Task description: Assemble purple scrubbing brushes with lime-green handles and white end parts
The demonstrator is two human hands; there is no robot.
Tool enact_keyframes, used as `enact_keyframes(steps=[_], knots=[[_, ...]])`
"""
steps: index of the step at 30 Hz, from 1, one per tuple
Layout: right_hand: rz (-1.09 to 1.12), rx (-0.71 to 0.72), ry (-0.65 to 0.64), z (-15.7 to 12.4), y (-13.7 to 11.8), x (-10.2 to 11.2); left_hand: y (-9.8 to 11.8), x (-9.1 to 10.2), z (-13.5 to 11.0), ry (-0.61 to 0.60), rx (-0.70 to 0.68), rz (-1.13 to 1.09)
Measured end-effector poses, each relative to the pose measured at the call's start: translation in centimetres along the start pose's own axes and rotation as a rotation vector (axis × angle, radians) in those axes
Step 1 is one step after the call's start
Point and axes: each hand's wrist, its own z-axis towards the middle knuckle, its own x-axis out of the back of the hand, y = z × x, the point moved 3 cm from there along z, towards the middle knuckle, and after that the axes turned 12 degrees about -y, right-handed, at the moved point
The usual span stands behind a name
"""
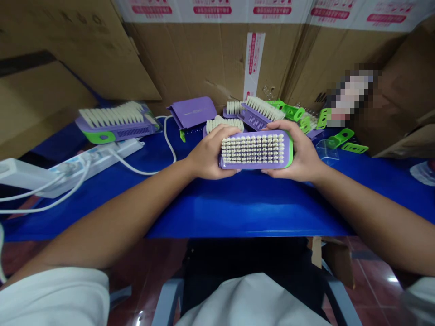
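Between my two hands is a purple scrub brush [253, 149], its cream bristles facing me and a green cap at its right end. My left hand [212, 154] is wrapped round the brush's left end. On the opposite end, my right hand [299, 151] grips it with the thumb below and fingers above. Behind my hands lie more purple brushes [260, 113] with cream bristles, partly hidden by the held one. Green plastic clips [294, 112] are heaped beside them, and a purple cover [193, 112] rests to their left.
Another bristled brush [113, 121] lies at the left by a white power strip [91, 165] with trailing cables. Cardboard boxes [204, 59] wall off the back of the blue table [244, 213]. More loose green pieces [354, 147] and a clear plastic piece [328, 151] are on the right.
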Motion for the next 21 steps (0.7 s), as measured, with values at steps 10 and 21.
enact_keyframes(steps=[10,21], knots=[[-0.01,0.004,0.005,-0.05,-0.02,-0.02,-0.15,-0.05,-0.14,-0.023,0.048,0.005],[0.04,-0.041,0.027,-0.01,-0.13,-0.14,0.23,0.08,-0.04,0.014,-0.009,0.0]])
